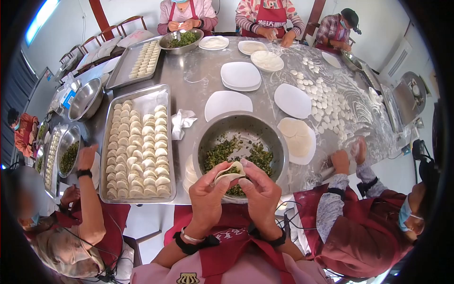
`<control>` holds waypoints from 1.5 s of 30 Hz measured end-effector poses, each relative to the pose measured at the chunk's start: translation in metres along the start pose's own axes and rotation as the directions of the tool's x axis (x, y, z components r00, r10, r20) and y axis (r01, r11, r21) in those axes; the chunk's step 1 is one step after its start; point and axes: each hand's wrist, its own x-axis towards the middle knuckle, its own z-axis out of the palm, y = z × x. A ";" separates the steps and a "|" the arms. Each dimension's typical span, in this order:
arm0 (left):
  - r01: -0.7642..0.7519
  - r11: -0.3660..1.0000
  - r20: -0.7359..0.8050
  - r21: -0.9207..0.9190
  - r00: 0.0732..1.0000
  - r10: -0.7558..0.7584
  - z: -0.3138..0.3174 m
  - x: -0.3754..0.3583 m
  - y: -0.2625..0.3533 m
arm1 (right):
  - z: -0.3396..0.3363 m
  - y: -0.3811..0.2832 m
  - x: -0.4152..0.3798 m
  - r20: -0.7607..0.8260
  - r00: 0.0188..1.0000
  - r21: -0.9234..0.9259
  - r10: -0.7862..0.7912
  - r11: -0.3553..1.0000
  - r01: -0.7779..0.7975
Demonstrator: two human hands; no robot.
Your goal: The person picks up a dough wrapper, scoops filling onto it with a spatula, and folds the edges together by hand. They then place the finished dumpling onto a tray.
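Between my two hands is a dumpling (230, 173), its pale wrapper folded up around green filling, with the top still gaping. My left hand (208, 194) pinches its left side, and my right hand (259, 187) grips the right side with fingers and thumb. Both hands are over the near rim of a steel bowl (202, 124) that holds chopped green filling (257, 158). Partly hidden behind my left hand and the bowl is a stack of round wrappers (190, 173).
Left of the bowl lies a metal tray (171, 142) with rows of dumplings (137, 151). White plates (229, 102) and a plate of wrappers (298, 137) stand beyond and right. Dough pieces (324, 99) cover the floury table. Co-workers sit close on both sides and across.
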 end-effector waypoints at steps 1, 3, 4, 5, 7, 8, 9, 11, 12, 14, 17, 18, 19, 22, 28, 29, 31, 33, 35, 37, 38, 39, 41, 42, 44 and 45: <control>-0.003 1.000 -0.001 -0.003 1.000 0.003 0.000 0.000 0.000 | 0.001 -0.002 -0.001 -0.001 1.000 0.012 0.005 1.000 -0.005; 0.002 1.000 -0.008 0.018 1.000 -0.002 0.000 -0.001 -0.002 | 0.004 -0.006 -0.002 -0.002 1.000 0.037 0.015 0.999 -0.015; 0.005 1.000 -0.013 0.027 1.000 -0.004 -0.001 -0.002 -0.002 | 0.005 -0.006 -0.003 -0.010 1.000 0.069 0.011 0.998 -0.010; 0.008 1.000 -0.011 0.020 1.000 -0.008 -0.001 -0.002 -0.003 | 0.007 -0.005 -0.003 -0.018 1.000 0.101 0.007 0.995 -0.005; 0.015 1.000 -0.006 0.006 1.000 -0.015 -0.003 -0.002 -0.005 | 0.009 -0.003 -0.004 -0.039 0.999 0.119 -0.011 0.993 0.016; 0.017 1.000 -0.004 0.008 1.000 -0.017 -0.003 -0.003 -0.006 | 0.009 -0.001 -0.003 -0.051 0.998 0.106 -0.025 0.994 0.030; 0.020 1.000 -0.001 0.009 1.000 -0.020 -0.002 -0.003 -0.006 | 0.009 0.000 -0.002 -0.063 0.997 0.092 -0.039 0.995 0.045; 0.026 1.000 0.005 -0.001 1.000 -0.026 -0.001 -0.004 -0.006 | 0.008 -0.005 -0.001 -0.053 0.998 0.034 -0.020 0.999 0.022; 0.030 0.999 0.008 -0.012 1.000 -0.030 0.001 -0.004 -0.004 | 0.007 -0.007 0.000 -0.047 0.999 0.004 -0.010 1.000 0.010; 0.041 0.999 0.015 -0.027 0.999 -0.041 0.003 -0.006 -0.003 | 0.004 -0.002 0.002 -0.028 0.998 0.042 -0.051 0.998 0.052; 0.042 0.999 0.032 -0.027 0.999 -0.041 0.002 -0.007 -0.004 | 0.000 -0.003 0.004 -0.006 0.993 0.015 -0.116 0.993 0.116; 0.030 0.999 0.040 -0.019 0.999 -0.029 0.001 -0.006 -0.006 | -0.001 -0.004 0.004 0.001 0.991 -0.007 -0.137 0.990 0.137; 0.016 1.000 0.047 -0.010 0.999 -0.016 0.000 -0.006 -0.007 | -0.003 -0.002 0.005 0.026 0.988 -0.030 -0.152 0.988 0.152; 0.025 0.999 0.026 -0.042 0.999 -0.024 0.000 -0.006 -0.005 | -0.009 0.001 0.007 0.087 0.983 -0.074 -0.161 0.983 0.168; 0.023 0.999 0.088 -0.033 0.996 -0.020 -0.003 -0.006 -0.005 | -0.009 -0.002 0.008 0.154 0.988 0.153 -0.033 0.988 0.009; 0.033 0.999 0.079 -0.027 0.996 -0.030 -0.005 -0.007 -0.007 | -0.010 0.002 0.007 0.164 0.986 0.185 -0.031 0.983 0.000; 0.051 0.999 0.060 -0.014 0.997 -0.050 -0.008 -0.009 -0.009 | -0.010 0.007 0.006 0.179 0.982 0.199 -0.055 0.980 0.018; 0.061 0.998 0.061 -0.025 0.996 -0.059 -0.007 -0.010 -0.009 | -0.010 0.009 0.006 0.187 0.977 0.165 -0.106 0.983 0.075; 0.060 0.997 0.062 -0.042 0.996 -0.058 -0.007 -0.010 -0.010 | -0.007 0.000 0.002 0.143 0.990 0.152 -0.018 0.988 -0.004; 0.048 0.997 0.062 -0.063 0.997 -0.044 -0.007 -0.010 -0.012 | -0.003 -0.003 0.001 0.102 0.995 0.175 0.018 0.984 -0.036; 0.049 0.996 0.044 -0.069 0.998 -0.046 -0.004 -0.010 -0.010 | -0.002 -0.002 0.000 0.085 0.996 0.201 0.010 0.979 -0.027; 0.051 0.996 0.026 -0.075 0.998 -0.049 0.001 -0.010 -0.005 | -0.001 -0.002 0.000 0.067 0.998 0.228 0.003 0.974 -0.018; 0.046 0.996 0.005 -0.083 0.999 -0.046 0.005 -0.010 -0.002 | 0.000 0.001 -0.001 0.040 0.999 0.246 -0.020 0.969 0.009; 0.041 0.996 0.002 -0.085 0.999 -0.041 0.006 -0.010 -0.001 | 0.000 0.002 -0.002 0.027 0.999 0.255 -0.030 0.967 0.022; 0.033 0.997 0.001 -0.074 0.999 -0.033 0.005 -0.010 -0.002 | 0.002 0.003 -0.003 0.003 1.000 0.231 -0.024 0.973 0.023; 0.030 0.998 0.003 -0.063 1.000 -0.030 0.003 -0.010 -0.005 | 0.002 0.003 -0.003 -0.009 1.000 0.219 -0.020 0.976 0.022</control>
